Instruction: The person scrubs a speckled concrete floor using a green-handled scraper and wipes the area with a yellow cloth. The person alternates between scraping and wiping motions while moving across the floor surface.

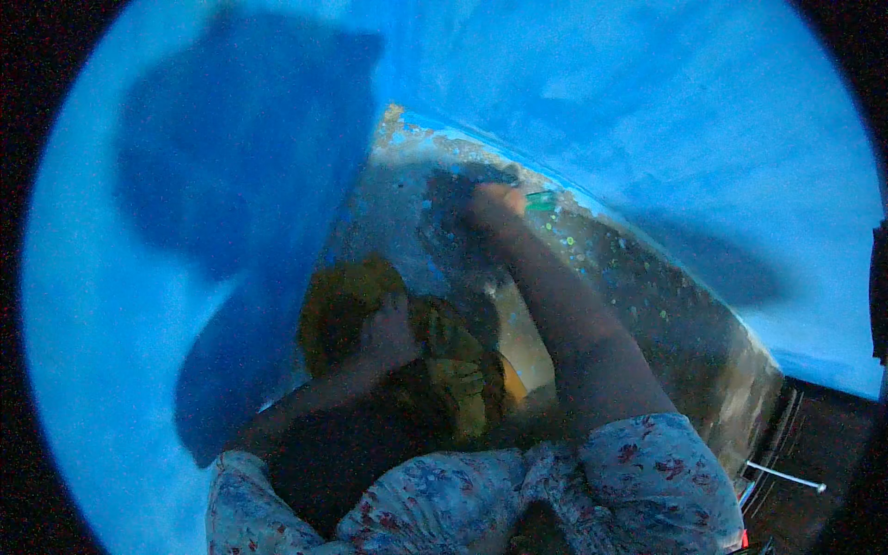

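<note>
My right hand [501, 197] is stretched out low to the floor, near the foot of the blue wall. Its fingers are curled around a small green object [541, 202], one end of which sticks out on the right; blur and shade hide the rest. Beneath and left of this hand the floor is dark with shadow. My left hand [392, 326] lies closer to my body, in dim light, against yellowish patterned clothing [458, 388] around my legs. Its fingers are too dark to make out clearly.
Blue-painted walls [707, 104] meet in a corner ahead. The floor [624, 277] is spattered with blue and light green paint, with worn patches along the wall's base. A thin white rod [787, 476] juts out at lower right. My shadow falls across the left wall.
</note>
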A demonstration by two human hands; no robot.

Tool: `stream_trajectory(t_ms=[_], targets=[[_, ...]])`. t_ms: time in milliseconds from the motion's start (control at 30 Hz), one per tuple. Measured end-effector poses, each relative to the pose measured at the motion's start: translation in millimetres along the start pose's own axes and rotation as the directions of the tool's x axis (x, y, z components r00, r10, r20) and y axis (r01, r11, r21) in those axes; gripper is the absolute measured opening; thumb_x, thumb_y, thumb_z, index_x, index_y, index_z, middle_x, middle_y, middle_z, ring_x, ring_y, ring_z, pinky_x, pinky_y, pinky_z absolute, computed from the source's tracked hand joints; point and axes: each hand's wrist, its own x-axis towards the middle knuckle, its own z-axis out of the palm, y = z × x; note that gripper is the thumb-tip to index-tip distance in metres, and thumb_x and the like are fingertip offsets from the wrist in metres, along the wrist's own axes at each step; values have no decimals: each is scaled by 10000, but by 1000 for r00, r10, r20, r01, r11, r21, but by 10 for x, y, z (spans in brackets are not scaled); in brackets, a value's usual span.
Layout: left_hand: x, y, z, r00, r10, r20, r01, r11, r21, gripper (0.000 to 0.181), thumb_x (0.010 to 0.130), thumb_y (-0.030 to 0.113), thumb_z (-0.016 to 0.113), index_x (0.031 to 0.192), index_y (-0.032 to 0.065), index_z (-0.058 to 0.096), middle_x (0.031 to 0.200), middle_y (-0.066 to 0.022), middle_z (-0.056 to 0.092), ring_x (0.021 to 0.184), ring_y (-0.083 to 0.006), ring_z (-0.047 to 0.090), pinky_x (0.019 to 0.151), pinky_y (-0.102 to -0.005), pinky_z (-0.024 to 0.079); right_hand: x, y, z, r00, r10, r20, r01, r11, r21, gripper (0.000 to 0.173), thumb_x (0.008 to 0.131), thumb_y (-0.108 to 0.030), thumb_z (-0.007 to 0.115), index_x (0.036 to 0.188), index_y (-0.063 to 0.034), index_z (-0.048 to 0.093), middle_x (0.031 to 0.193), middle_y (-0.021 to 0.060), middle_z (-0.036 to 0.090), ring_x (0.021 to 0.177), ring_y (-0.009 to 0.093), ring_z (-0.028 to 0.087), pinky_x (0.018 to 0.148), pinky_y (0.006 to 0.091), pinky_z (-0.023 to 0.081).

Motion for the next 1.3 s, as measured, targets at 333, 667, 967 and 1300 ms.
stream_trajectory(t_ms=[333, 667, 967, 1300], targets=[[-139, -278, 95, 992, 22, -124, -30, 997, -69, 847, 690, 331, 844, 1295, -25, 369, 1301, -252, 446, 1072, -430, 622, 865, -521, 553, -730, -299, -466, 969, -5, 246, 109, 906, -410, 352, 896, -421, 609, 976, -113, 759, 953, 108, 729, 944, 306, 690, 980, 681, 362], [-222, -324, 81, 985, 33, -169, -55, 990, -132, 770, 695, 283, 841, 1254, -6, 397, 1281, -242, 455, 1053, -420, 630, 863, -527, 547, -1129, -465, -224, 985, -152, 82, 171, 929, -329, 249, 875, -271, 594, 931, -96, 762, 881, 144, 729, 899, 333, 697, 1027, 659, 318], [-265, -250, -28, 993, -41, -113, 27, 992, -124, 784, 705, 285, 840, 1266, -14, 380, 1269, -234, 462, 1055, -423, 626, 857, -532, 551, -1152, -624, 163, 985, -163, 62, 174, 902, -394, 309, 914, -345, 576, 978, -106, 761, 942, 126, 743, 947, 316, 693, 999, 744, 295], [-94, -255, 206, 977, -3, -211, -6, 999, -44, 803, 726, 319, 840, 1288, -4, 366, 1302, -227, 436, 1066, -404, 628, 861, -508, 554, -1363, -494, 489, 997, 14, 82, 1, 983, -182, 387, 874, -482, 619, 927, -128, 765, 964, 109, 739, 939, 293, 697, 1009, 656, 362]])
